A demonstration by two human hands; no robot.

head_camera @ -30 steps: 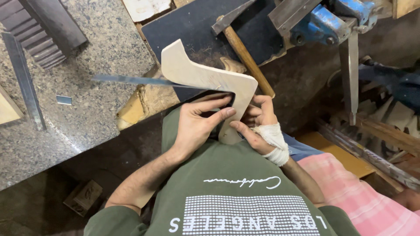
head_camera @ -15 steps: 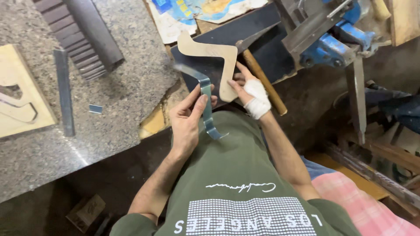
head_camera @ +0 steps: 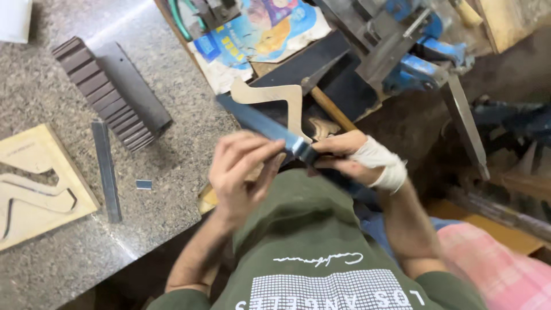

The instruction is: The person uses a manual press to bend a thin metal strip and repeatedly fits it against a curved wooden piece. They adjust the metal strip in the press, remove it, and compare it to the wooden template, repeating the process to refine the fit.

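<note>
Between the two hands, a thin metal strip (head_camera: 270, 129) runs up-left: left hand (head_camera: 241, 172) pinches its middle, bandaged right hand (head_camera: 350, 161) grips its near end. It looks light, stiff and sharp-edged, best held by its flat faces. Just beyond lies a zigzag wooden template (head_camera: 281, 97).

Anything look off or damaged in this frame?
Yes: the right hand has a white bandage wrapped around its wrist and palm while gripping the long flat blue-grey metal strip. The left hand is bare. The strip itself is motion-blurred.
</note>
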